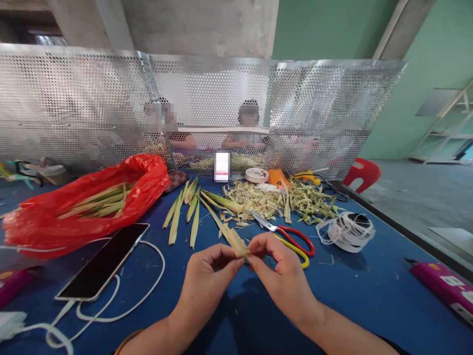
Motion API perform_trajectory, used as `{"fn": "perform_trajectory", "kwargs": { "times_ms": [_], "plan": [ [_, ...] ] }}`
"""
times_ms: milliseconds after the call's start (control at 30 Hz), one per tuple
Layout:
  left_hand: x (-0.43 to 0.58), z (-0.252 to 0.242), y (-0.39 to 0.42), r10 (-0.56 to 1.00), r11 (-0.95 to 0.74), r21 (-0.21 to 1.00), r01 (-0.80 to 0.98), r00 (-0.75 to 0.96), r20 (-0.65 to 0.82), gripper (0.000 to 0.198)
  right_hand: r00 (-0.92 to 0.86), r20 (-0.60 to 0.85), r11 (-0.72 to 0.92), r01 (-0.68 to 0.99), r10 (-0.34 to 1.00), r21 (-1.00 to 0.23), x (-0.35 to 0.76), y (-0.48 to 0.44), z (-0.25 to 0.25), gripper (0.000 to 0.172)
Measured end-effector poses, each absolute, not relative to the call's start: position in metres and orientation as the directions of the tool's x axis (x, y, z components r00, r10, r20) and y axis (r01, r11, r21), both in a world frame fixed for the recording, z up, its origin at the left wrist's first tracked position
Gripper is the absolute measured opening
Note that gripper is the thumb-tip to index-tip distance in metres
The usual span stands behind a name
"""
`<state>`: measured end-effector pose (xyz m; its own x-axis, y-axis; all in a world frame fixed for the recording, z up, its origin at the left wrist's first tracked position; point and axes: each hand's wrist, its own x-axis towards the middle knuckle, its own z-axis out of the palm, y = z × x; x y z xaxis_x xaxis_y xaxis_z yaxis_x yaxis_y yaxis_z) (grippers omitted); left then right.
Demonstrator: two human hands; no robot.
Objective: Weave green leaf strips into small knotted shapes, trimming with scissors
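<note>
Between both hands is a pale, dry corn husk (237, 241), its narrow end pointing away from me over the blue table. My left hand (212, 276) pinches its near end from the left with thumb and forefinger. From the right, my right hand (279, 271) pinches the same end, fingertips almost touching the left ones. Just beyond my right hand lie scissors (295, 241) with red and yellow handles, blades pointing away to the left. Several loose green-yellow husks (194, 222) lie ahead on the table, next to a heap of shredded husk strips (258, 199).
At left, a red plastic bag (92, 231) holds more husks, with a phone (105, 261) and white cable nearby. A roll of white ribbon (351, 231) stands right. A perforated metal screen (210, 93) closes the far side; people sit behind it. A purple package (443, 286) lies far right.
</note>
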<state>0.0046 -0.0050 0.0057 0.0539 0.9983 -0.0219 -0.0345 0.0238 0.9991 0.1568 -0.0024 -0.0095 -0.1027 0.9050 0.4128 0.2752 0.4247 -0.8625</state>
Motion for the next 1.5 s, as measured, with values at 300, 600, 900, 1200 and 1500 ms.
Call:
{"fn": "perform_trajectory", "kwargs": {
  "times_ms": [300,600,900,1200,1500],
  "plan": [
    [0.0021,0.0076,-0.0031,0.963,0.257,0.943,-0.211,0.14,-0.231,0.016,-0.261,0.663,0.699,0.436,0.702,-0.568,0.1654,0.0031,-0.0073,0.011],
    [0.0025,0.008,-0.0043,0.965,0.242,0.94,-0.239,0.161,-0.208,0.011,-0.255,0.603,0.649,0.419,0.756,-0.635,0.1647,0.0018,-0.0049,0.012],
    [0.0051,0.0069,-0.0053,0.996,0.076,0.993,-0.089,0.055,-0.071,0.011,-0.144,0.404,0.429,0.288,0.903,-0.856,0.1601,0.0011,-0.0073,0.005],
    [0.0044,0.0054,-0.0048,0.997,0.015,1.0,-0.023,0.077,-0.013,0.012,-0.087,0.426,0.432,0.289,0.9,-0.854,0.1585,0.0016,-0.0117,0.005],
    [0.0043,0.0027,-0.0041,0.985,0.14,0.977,-0.159,0.124,-0.121,0.016,-0.239,0.614,0.651,0.407,0.752,-0.64,0.1629,0.0029,-0.0092,0.012]
  ]
}}
